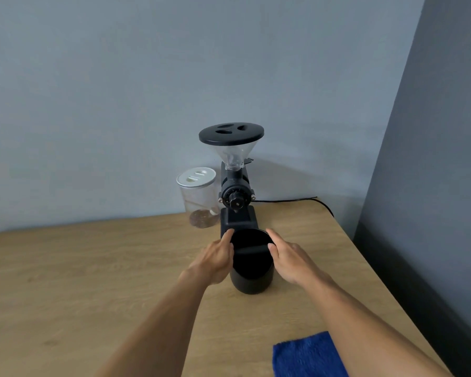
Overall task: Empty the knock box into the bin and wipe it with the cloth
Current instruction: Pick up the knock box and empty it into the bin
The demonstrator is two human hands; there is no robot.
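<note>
While nothing is yet emptied or wiped, knock box [252, 263] stands upright at frame centre on wooden table [93, 268], directly in front of grinder [235, 186]: black, round, open-topped, bar across mouth; contents not discernible. Left hand [215, 258] and right hand [290, 258] flank it, fingers extended, touching its sides, not closed round it. Blue cloth [305, 355] lower right. Bin not visible.

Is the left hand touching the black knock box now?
Touching. The head view shows the left hand lying flat against the rim and side of the knock box, no gap visible.
</note>
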